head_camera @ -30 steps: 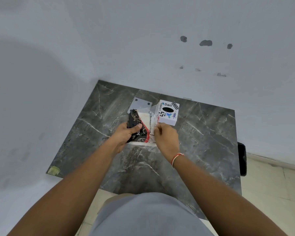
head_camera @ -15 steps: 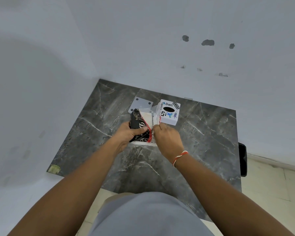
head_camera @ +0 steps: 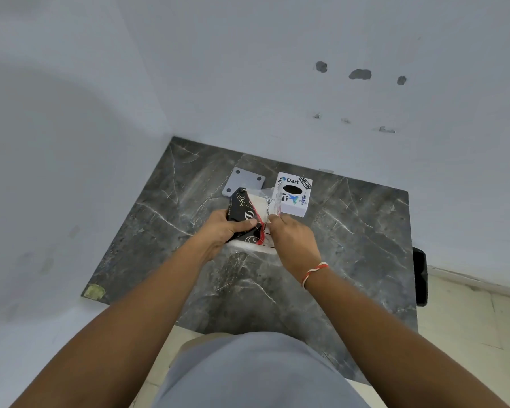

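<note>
My left hand (head_camera: 222, 230) grips a black packet (head_camera: 242, 208) with gold swirls and a red edge, held just above the dark marble table (head_camera: 351, 245). The packet sits in a clear plastic wrapper (head_camera: 268, 205) with print on it. My right hand (head_camera: 295, 240) pinches the wrapper's edge right beside the packet. Something white lies on the table under both hands, mostly hidden.
A white box (head_camera: 292, 194) with stickers and a black oval hole stands just behind my right hand. A grey square plate (head_camera: 245, 181) with corner holes lies behind the packet. Walls close off the table's left and far sides. A black object (head_camera: 420, 278) hangs at the right edge.
Both hands have stayed together on the packet and wrapper. My right hand's pinch has shifted slightly along the wrapper's edge; the packet has tilted a little.
</note>
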